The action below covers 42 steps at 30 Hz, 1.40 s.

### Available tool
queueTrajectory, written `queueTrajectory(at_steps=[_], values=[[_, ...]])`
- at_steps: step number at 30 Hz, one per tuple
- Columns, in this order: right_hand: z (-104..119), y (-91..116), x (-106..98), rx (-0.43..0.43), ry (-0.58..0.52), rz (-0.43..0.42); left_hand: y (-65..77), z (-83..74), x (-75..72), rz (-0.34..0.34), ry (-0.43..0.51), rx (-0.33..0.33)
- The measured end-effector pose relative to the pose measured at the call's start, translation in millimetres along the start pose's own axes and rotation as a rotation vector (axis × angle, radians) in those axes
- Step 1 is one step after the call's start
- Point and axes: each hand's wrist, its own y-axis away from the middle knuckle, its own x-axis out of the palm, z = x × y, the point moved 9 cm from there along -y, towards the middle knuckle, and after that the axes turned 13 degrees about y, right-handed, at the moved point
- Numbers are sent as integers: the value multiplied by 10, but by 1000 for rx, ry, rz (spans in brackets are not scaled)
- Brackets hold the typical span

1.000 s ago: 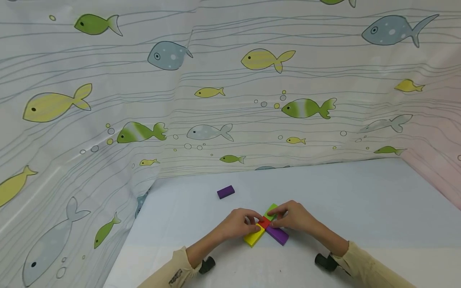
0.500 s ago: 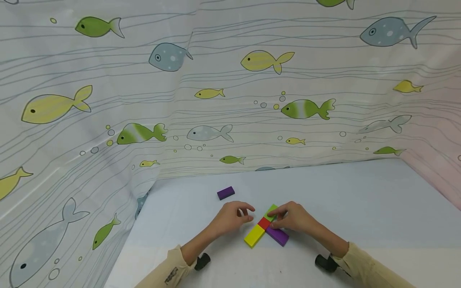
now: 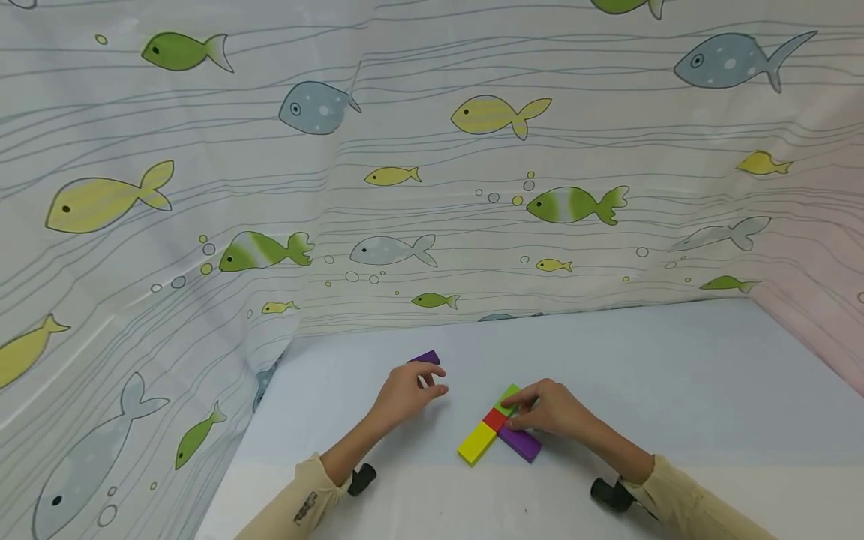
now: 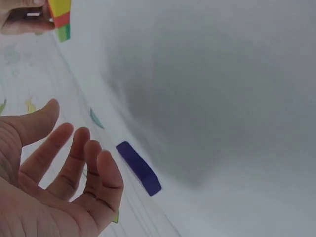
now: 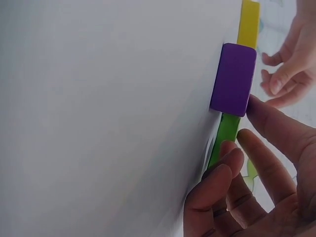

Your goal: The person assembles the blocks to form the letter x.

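My left hand (image 3: 408, 390), thumb and fingers apart and holding nothing, is beside a loose purple block (image 3: 427, 356); in the head view it partly covers that block. The left wrist view shows the whole purple block (image 4: 139, 169) just past the fingertips. My right hand (image 3: 556, 405) grips the green block (image 3: 511, 394) with its index finger across it and the thumb right at the near purple block (image 3: 520, 443). A red block (image 3: 495, 419) sits between the green block and a yellow block (image 3: 477, 444) in one slanting row. The near purple block branches off toward the lower right.
A white table (image 3: 675, 390) lies under the blocks. Behind and at the left hangs a fish-print cloth (image 3: 432, 217). Black wrist cameras (image 3: 610, 495) sit under both sleeves.
My left hand has let go of the row around the red and yellow blocks and moved left and away to the loose purple block. My right hand stays at the green block.
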Motion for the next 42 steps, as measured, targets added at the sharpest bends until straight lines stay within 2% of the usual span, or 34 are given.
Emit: queueTrajectory(at_steps=[10, 20, 42], values=[[26, 17, -13, -17, 9, -2, -50, 113, -212, -104, -29, -13], [-10, -3, 8, -14, 9, -4, -127, 217, -356, -172, 3, -33], [15, 21, -11, -36, -20, 0, -335, 389, -364, -163, -67, -94]])
